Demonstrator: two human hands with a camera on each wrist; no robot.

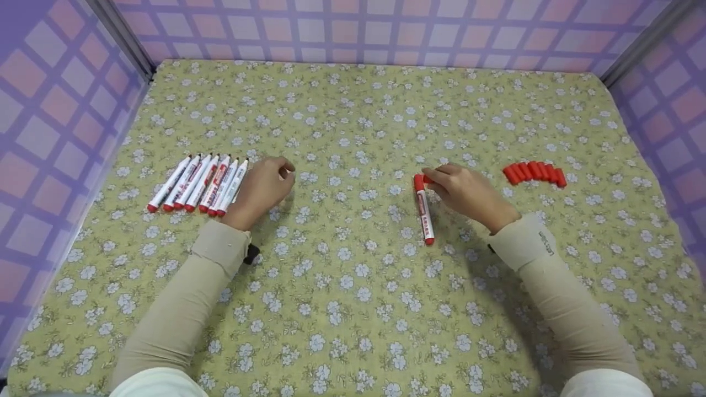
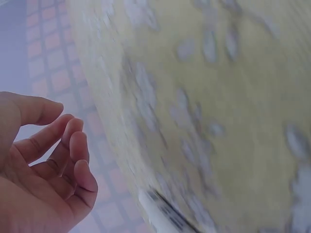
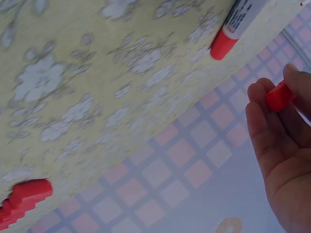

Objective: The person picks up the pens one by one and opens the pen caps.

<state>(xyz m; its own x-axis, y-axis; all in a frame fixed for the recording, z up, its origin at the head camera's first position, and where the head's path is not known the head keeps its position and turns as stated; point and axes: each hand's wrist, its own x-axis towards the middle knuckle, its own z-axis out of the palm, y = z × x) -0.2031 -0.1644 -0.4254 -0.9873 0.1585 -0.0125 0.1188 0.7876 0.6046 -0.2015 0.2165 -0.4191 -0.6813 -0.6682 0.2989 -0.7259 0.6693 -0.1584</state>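
Head view: left hand (image 1: 263, 187) rests on the cloth (image 1: 353, 121) left of centre, fingers loosely curled, nothing held, just beside the right end of a row of white markers (image 1: 198, 183) lying side by side near the cloth's left edge, red ends toward the near edge. Right hand (image 1: 466, 190) sits right of centre, fingertips pinching a red cap (image 1: 427, 179) at the far end of a single marker (image 1: 424, 209), which lies flat on the cloth roughly mid-surface, pointing toward the near edge. Whether the cap touches the marker tip, cannot tell. A cluster of loose red caps (image 1: 534, 172) sits near the right edge, apart from the right hand. Left wrist view: blurred; left hand (image 2: 41, 170) with fingers relaxed and half-curled, palm empty, one marker (image 2: 163, 213) partly visible at the bottom edge on the cloth (image 2: 233, 121). Right wrist view: right hand (image 3: 284, 145) holds the red cap (image 3: 279, 96) between thumb and fingers; the marker (image 3: 235, 26) shows its red end on the cloth (image 3: 97, 73) above; the loose red caps (image 3: 22, 201) in the bottom-left corner of the frame.
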